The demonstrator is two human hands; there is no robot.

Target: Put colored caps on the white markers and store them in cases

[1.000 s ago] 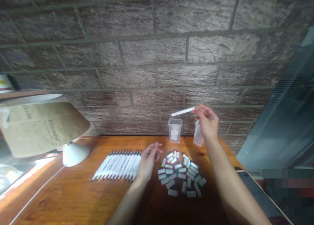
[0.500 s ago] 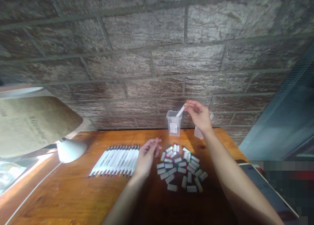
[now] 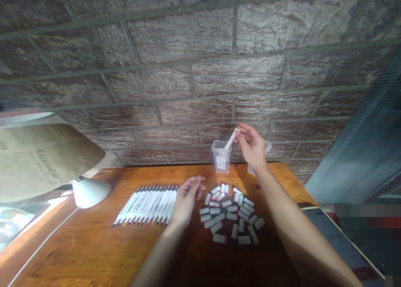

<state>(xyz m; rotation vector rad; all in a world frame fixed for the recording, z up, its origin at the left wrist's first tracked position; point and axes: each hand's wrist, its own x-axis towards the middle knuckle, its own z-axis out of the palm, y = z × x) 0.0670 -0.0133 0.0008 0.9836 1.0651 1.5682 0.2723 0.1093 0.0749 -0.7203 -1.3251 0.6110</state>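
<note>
My right hand (image 3: pixel 250 147) pinches a white marker (image 3: pixel 231 139) by its yellow-marked upper end. The marker slants down to the left, its lower end at the rim of a clear plastic container (image 3: pixel 222 155) with a printed label. Whether that end is inside the rim or in front of it, I cannot tell. My left hand (image 3: pixel 189 197) hovers over the table, thumb and index tips together, nothing visible between them. It is between a neat row of white markers (image 3: pixel 147 205) with dark upper tips and a loose spread of short white marker caps (image 3: pixel 232 216) with coloured ends.
Behind my right wrist stands another clear plastic piece (image 3: pixel 251 170), partly hidden. A lamp with a printed shade (image 3: pixel 46 157) and white base (image 3: pixel 90 191) is at the left. A tablet (image 3: pixel 335 237) lies at the right edge of the wooden table (image 3: pixel 78 245). A brick wall (image 3: pixel 175 86) rises behind.
My right hand has risen slightly with the marker, which stands a little steeper. More of the clear piece behind that hand shows. My left hand has hardly moved.
</note>
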